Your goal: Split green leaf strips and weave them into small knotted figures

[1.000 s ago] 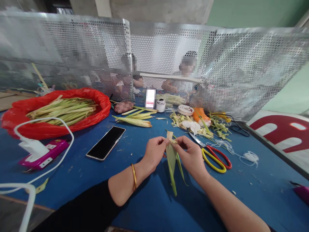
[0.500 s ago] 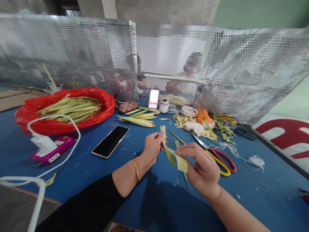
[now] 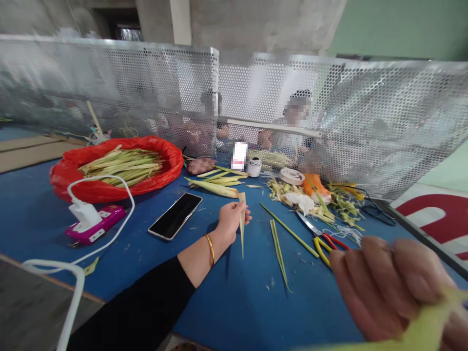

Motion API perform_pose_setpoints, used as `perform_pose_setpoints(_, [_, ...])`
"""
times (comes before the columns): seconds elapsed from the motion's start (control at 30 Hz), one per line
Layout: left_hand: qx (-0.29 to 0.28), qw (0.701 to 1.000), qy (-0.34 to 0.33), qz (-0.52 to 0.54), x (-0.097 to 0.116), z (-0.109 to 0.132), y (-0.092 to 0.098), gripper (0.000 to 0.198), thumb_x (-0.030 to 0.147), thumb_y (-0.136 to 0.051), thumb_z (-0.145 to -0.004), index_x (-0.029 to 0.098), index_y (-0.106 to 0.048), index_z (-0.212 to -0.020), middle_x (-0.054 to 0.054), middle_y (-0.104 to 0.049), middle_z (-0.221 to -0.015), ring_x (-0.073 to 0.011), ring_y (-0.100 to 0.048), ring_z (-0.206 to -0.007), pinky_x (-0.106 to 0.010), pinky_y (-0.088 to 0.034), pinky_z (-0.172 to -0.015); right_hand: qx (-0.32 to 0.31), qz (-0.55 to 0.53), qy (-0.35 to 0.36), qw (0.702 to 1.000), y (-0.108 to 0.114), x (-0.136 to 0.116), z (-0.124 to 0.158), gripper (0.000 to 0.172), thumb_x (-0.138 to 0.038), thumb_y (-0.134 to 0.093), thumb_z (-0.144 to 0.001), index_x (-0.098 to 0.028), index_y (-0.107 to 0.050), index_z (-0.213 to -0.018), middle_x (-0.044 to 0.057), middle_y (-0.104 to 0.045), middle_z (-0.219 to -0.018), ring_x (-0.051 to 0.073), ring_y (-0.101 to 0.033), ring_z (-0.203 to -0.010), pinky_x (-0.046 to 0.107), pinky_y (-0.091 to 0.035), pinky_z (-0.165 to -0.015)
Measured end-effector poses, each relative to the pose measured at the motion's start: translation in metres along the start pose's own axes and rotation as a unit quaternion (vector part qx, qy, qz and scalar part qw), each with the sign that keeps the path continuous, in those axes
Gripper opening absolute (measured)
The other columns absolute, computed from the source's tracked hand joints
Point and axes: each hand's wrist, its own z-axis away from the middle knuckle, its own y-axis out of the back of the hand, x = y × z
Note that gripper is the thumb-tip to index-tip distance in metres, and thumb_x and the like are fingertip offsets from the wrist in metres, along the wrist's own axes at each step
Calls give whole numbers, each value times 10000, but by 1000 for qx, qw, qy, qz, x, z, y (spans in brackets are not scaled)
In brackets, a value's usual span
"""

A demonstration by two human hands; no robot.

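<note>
My left hand point(image 3: 231, 219) is closed on a narrow pale green leaf strip point(image 3: 242, 224) that hangs point down over the blue table point(image 3: 234, 302). My right hand point(image 3: 395, 287) is raised close to the camera at the lower right, blurred, with fingers curled round a yellow-green leaf piece point(image 3: 424, 326). Two thin green strips point(image 3: 280, 248) lie on the table between the hands. Red and yellow scissors point(image 3: 321, 236) lie just right of them.
A red bag of green leaves point(image 3: 117, 168) sits at the back left, a black phone point(image 3: 175, 215) and a pink power strip with a white charger point(image 3: 91, 222) nearer. Leaf scraps point(image 3: 310, 197) pile up at the back right. People sit behind a perforated metal screen point(image 3: 256, 107).
The leaf has come apart. My right hand pulled a piece away toward the camera, while my left hand kept the narrow strip over the table. The view shifted left and up.
</note>
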Motion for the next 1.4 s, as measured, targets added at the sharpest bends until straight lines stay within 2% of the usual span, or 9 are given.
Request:
perform_pose_setpoints(0.17, [-66, 997, 34, 25, 7, 11, -5, 123, 218, -657, -791, 132, -585, -740, -12, -601, -669, -64, -541, -498, -202, -464, -511, 135, 66, -181, 972, 6, 43, -18, 178, -333, -733, -720, -203, -624, -667, 4, -521, -561, 134, -474, -510, 271, -385, -470])
perform_pose_setpoints(0.27, [-146, 985, 84, 29, 11, 27, -9, 152, 263, -670, -776, 124, -616, -807, 16, -542, -643, -33, -429, -420, -170, -333, -395, 145, 26, -276, 950, 6, 76, -21, 268, -389, -750, -676, -176, -592, -640, -33, -469, -493, 100, -411, -459, 250, -342, -465])
perform_pose_setpoints(0.43, [-260, 960, 99, -20, 13, 49, -11, 382, 497, -733, -677, 148, -594, -745, 87, -401, -541, 4, -174, -364, -186, -68, -371, 148, 2, -308, 940, 8, 94, -22, 311, -399, -800, -591, -166, -614, -682, -31, -540, -545, 95, -463, -490, 237, -366, -497])
perform_pose_setpoints(0.6, [-370, 920, 110, -66, 10, 50, -9, 424, 556, -649, -731, 136, -661, -792, 9, -569, -695, 7, -189, -376, -225, -24, -393, 97, -17, -285, 953, 9, 89, -23, 254, -385, -750, -676, -162, -647, -736, -21, -561, -584, 100, -472, -519, 253, -384, -543])
perform_pose_setpoints(0.77, [-368, 920, 107, -76, 10, 45, -8, 304, 456, -672, -744, 157, -666, -800, 38, -528, -653, 1, -175, -379, -234, -23, -403, 48, -8, -285, 957, 15, 84, -27, 298, -350, -750, -690, -172, -702, -924, -15, -587, -678, 86, -448, -541, 243, -377, -556])
perform_pose_setpoints(0.9, [-361, 921, 96, -110, 9, 45, -7, 271, 426, -669, -749, 159, -672, -791, 30, -544, -644, -11, -181, -381, -244, -40, -406, 28, 6, -311, 950, 19, 87, -27, 267, -367, -752, -693, -150, -699, -841, -24, -555, -624, 70, -407, -513, 222, -343, -518])
perform_pose_setpoints(1.13, [-359, 918, 139, -99, 13, 46, -8, 438, 543, -554, -805, 122, -672, -790, 3, -596, -623, -10, -161, -353, -233, -63, -381, 86, 23, -261, 961, 21, 94, -27, 266, -386, -732, -709, -166, -601, -637, -37, -524, -547, 80, -430, -498, 222, -356, -520])
perform_pose_setpoints(1.23, [-364, 910, 178, -85, 13, 47, -9, 335, 451, -642, -765, 131, -678, -856, 12, -607, -663, -5, -166, -358, -225, -63, -365, 105, 9, -249, 963, 21, 95, -27, 246, -374, -737, -705, -172, -615, -637, -40, -510, -533, 88, -439, -501, 225, -366, -515])
perform_pose_setpoints(1.4, [-335, 920, 170, -109, 8, 46, -9, 237, 351, -727, -690, 125, -675, -734, 44, -489, -551, -17, -245, -368, -218, -116, -373, 165, -59, -249, 952, 20, 96, -27, 209, -327, -776, -665, -165, -644, -671, -39, -520, -555, 76, -441, -515, 201, -370, -509])
